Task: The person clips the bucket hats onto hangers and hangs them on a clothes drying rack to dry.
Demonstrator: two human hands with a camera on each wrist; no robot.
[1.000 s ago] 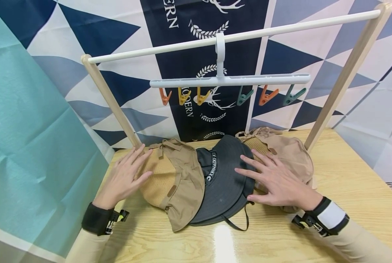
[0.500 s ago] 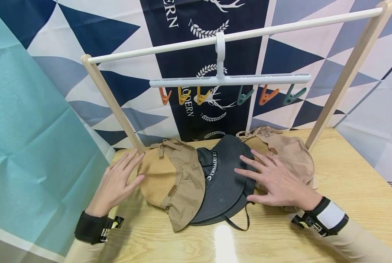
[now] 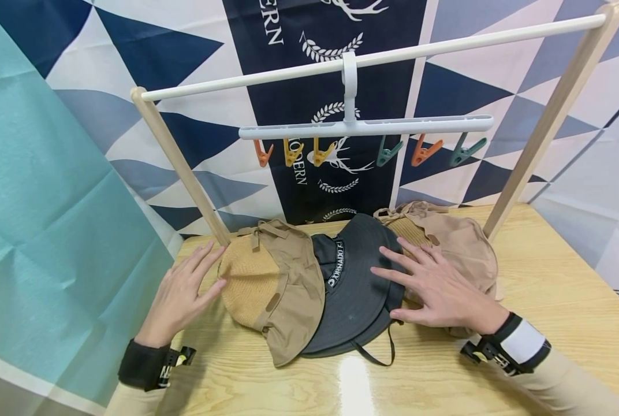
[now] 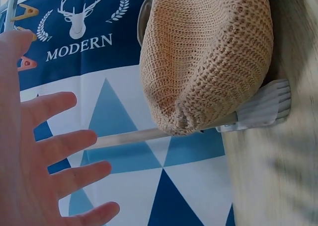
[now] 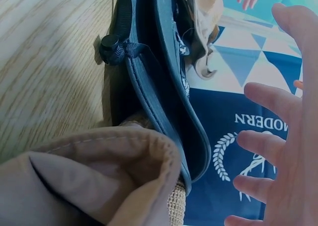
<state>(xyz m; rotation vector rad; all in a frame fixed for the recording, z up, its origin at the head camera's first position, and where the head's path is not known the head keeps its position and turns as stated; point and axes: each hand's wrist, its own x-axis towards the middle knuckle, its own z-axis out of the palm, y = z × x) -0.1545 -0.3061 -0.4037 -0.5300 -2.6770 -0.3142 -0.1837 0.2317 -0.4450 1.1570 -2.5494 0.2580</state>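
Observation:
Three hats lie in a row on the wooden table. At the left is a straw hat with a tan cloth brim (image 3: 294,289); its woven crown (image 4: 208,57) fills much of the left wrist view. The black wide-brimmed hat (image 3: 358,289) in the middle has a lettered band and a cord. A pinkish-beige cloth and straw hat (image 3: 460,242) lies at the right, partly under my right hand in the head view. My left hand (image 3: 182,294) is beside the straw crown, fingers spread, holding nothing. Above the black and right hats, my right hand (image 3: 434,283) is spread, also holding nothing.
A wooden stand with a white rod (image 3: 289,72) rises behind the hats. From it hangs a white hanger (image 3: 366,126) with several coloured clips (image 3: 320,153). A patterned cloth (image 3: 195,138) covers the wall behind the table (image 3: 268,387). A teal cloth (image 3: 55,231) hangs at the left.
My left hand has drawn back a little to the left, away from the straw crown. My right hand and the hats stay in place.

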